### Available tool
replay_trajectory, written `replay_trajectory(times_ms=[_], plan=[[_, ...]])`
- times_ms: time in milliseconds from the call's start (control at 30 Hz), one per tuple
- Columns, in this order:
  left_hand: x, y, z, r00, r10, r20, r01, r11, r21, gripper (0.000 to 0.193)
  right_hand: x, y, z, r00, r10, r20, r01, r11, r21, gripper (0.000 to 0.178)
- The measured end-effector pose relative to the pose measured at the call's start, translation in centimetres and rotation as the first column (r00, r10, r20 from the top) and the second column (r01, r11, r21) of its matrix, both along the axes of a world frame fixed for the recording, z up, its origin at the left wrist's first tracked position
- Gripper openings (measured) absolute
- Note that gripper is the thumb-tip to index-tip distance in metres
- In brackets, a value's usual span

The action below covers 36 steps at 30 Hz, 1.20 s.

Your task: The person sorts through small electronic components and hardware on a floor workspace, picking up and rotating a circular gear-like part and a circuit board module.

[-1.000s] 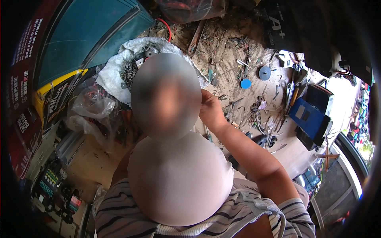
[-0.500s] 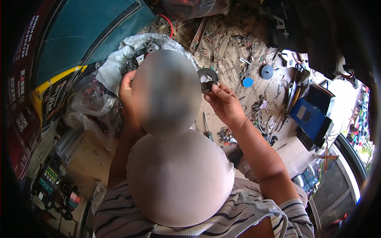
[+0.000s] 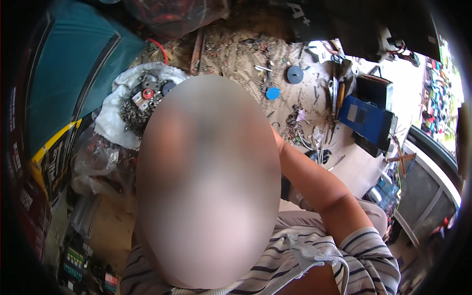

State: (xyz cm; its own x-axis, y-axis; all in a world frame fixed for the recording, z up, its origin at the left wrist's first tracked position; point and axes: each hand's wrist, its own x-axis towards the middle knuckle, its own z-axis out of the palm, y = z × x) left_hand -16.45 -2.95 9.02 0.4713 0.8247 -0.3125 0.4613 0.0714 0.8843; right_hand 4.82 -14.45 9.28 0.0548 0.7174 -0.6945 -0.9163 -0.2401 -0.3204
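Observation:
A large blurred oval covers the middle of the head view and hides most of both hands. My right forearm reaches up from the lower right; only the wrist edge of my right hand (image 3: 278, 141) shows beside the blur. A smeared skin-toned patch on the blur's left side seems to be my left hand (image 3: 166, 140). Neither the fingers nor anything in them can be made out. Just left of the blur lies a white cloth (image 3: 109, 114) bearing a heap of small metal parts (image 3: 132, 116) and a red round part (image 3: 148, 94).
A grey disc (image 3: 295, 74) and a blue disc (image 3: 273, 93) lie on the littered surface. A long rusty bar (image 3: 197, 53) is at the far side. To the right stand hand tools and a blue box (image 3: 361, 118); a clear plastic bag (image 3: 96, 160) sits left.
The view has shifted, so the surroundings sit further left. My right hand, earlier holding a dark ring at its fingertips, has moved inward behind the blur, where the ring is hidden.

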Motion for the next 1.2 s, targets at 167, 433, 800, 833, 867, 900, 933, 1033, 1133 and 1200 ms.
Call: replay_trajectory(times_ms=[167, 433, 800, 833, 867, 900, 933, 1033, 1133, 1200], plan=[[2.5, -2.3, -0.8, 0.934, -0.357, 0.031, 0.358, 0.932, -0.054, 0.030, 3.1, -4.0, -1.9, 0.969, 0.205, 0.137, -0.158, 0.942, -0.295, 0.019], [7.0, -2.7, -3.2, 0.819, -0.573, -0.025, 0.573, 0.819, -0.023, 0.029, 9.0, -9.8, -4.1, 0.926, 0.305, 0.222, -0.210, 0.907, -0.366, 0.021], [13.6, -1.2, -8.1, 0.783, -0.600, -0.166, 0.613, 0.789, 0.039, 0.028, 8.8, -6.7, -4.1, 0.576, 0.641, 0.506, -0.540, 0.764, -0.353, 0.032], [14.2, -1.2, -8.7, 0.777, -0.605, -0.175, 0.620, 0.784, 0.041, 0.028, 8.6, -7.0, -5.1, 0.580, 0.644, 0.499, -0.540, 0.762, -0.356, 0.032], [14.7, -1.1, -8.7, 0.775, -0.604, -0.186, 0.622, 0.781, 0.052, 0.028, 8.4, -7.5, -5.7, 0.667, 0.540, 0.514, -0.455, 0.841, -0.293, 0.033], [15.2, -0.9, -8.7, 0.771, -0.605, -0.200, 0.626, 0.778, 0.060, 0.028, 8.2, -7.9, -6.2, 0.741, 0.426, 0.519, -0.360, 0.904, -0.229, 0.034], [15.6, -0.8, -9.1, 0.770, -0.602, -0.213, 0.626, 0.778, 0.063, 0.028, 8.2, -7.3, -6.3, 0.742, 0.433, 0.512, -0.367, 0.901, -0.231, 0.034], [16.2, -0.6, -10.0, 0.765, -0.600, -0.235, 0.628, 0.776, 0.062, 0.028, 8.0, -5.2, -6.4, 0.684, 0.269, 0.678, -0.149, 0.961, -0.231, 0.035], [16.6, -0.6, -10.6, 0.759, -0.599, -0.255, 0.631, 0.774, 0.060, 0.028, 8.3, -1.5, -4.5, 0.505, 0.525, 0.686, -0.122, 0.830, -0.545, 0.038], [16.9, -0.6, -10.9, 0.755, -0.602, -0.260, 0.635, 0.771, 0.058, 0.028, 8.4, -0.8, -5.2, 0.094, 0.693, 0.715, -0.088, 0.721, -0.687, 0.031]])
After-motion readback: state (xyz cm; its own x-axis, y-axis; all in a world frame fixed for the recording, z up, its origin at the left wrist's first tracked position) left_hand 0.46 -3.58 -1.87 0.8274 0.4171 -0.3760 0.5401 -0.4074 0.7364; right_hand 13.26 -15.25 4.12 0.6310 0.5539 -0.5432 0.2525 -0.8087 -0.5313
